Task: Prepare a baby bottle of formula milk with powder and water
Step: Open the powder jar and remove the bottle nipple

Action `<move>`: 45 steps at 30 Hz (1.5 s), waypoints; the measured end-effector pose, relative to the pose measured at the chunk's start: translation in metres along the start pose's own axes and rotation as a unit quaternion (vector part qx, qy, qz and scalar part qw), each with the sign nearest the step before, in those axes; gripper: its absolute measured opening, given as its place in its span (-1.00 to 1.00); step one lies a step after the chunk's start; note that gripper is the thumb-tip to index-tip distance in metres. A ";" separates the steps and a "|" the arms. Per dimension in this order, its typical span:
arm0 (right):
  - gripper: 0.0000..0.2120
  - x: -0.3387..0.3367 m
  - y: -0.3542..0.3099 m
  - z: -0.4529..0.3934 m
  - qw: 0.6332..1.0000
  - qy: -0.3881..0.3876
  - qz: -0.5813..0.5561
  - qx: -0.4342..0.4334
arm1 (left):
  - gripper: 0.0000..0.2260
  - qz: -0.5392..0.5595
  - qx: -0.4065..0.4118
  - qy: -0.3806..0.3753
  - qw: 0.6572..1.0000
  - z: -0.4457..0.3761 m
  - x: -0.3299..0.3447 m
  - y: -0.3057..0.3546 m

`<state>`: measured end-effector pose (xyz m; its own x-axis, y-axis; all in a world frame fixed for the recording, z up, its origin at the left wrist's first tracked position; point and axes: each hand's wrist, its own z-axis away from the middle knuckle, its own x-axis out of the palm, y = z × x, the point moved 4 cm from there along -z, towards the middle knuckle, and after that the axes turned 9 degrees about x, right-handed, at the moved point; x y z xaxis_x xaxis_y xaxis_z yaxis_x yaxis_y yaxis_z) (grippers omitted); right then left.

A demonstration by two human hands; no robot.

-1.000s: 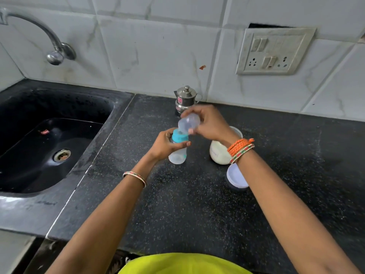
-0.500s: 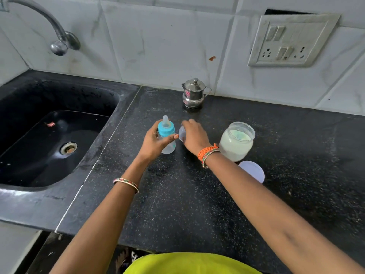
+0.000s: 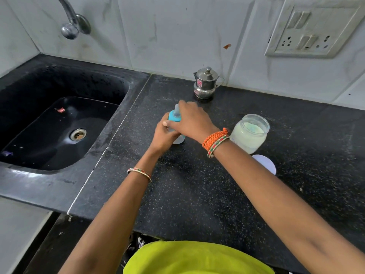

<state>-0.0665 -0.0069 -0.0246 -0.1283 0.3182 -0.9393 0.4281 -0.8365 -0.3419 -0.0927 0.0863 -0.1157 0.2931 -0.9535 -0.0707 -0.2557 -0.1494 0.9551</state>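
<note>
Both hands meet at the baby bottle (image 3: pixel 178 138), upright on the black counter (image 3: pixel 197 194) just right of the sink (image 3: pixel 59 125). Her left hand (image 3: pixel 165 135) wraps its body; the right hand (image 3: pixel 192 121) clasps the blue collar (image 3: pixel 173 116) (teat poking out). Further right: open powder jar (image 3: pixel 249 133), its lid (image 3: pixel 265 164) lying near it.

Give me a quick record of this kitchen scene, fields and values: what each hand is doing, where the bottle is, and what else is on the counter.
left hand: grips the bottle body
right hand: over the bottle's blue collar
bottle: upright on the counter, teat showing
jar: open, white powder inside, right of the bottle
lid: flat on the counter, in front of the jar
steel pot: lidded, by the wall
sink: left of the counter
</note>
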 end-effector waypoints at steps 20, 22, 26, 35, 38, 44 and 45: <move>-0.61 -0.018 0.021 -0.004 0.973 -0.150 0.035 -0.169 | -0.64 0.054 -0.092 -0.182 0.977 -0.006 0.012 0.006; -0.58 -0.015 0.023 -0.001 0.969 -0.163 0.035 -0.183 | -0.62 0.066 -0.103 -0.215 0.969 -0.004 0.013 0.004; -0.57 -0.019 0.021 0.000 0.967 -0.188 -0.005 -0.172 | -0.64 0.062 -0.112 -0.243 0.961 -0.004 0.013 0.006; -0.39 -0.031 0.018 0.007 0.974 -0.144 0.165 -0.060 | -0.52 0.058 -0.093 -0.236 0.966 0.006 0.015 0.008; -0.57 -0.031 0.013 0.004 0.969 -0.178 0.139 -0.101 | -0.55 0.054 -0.096 -0.245 0.963 0.008 0.017 0.008; -0.57 -0.062 0.015 0.003 0.976 -0.152 0.025 -0.152 | -0.56 0.037 -0.097 -0.251 0.962 0.008 0.017 0.005; -0.56 -0.065 0.021 0.004 0.981 -0.137 0.011 -0.139 | -0.55 0.034 -0.094 -0.249 0.963 0.008 0.018 0.004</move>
<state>-0.0530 -0.0466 0.0295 -0.3353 0.1381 -0.9320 0.6559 -0.6759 -0.3361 -0.0961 0.0665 -0.1151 -0.2085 -0.9739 -0.0898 -0.0740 -0.0758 0.9944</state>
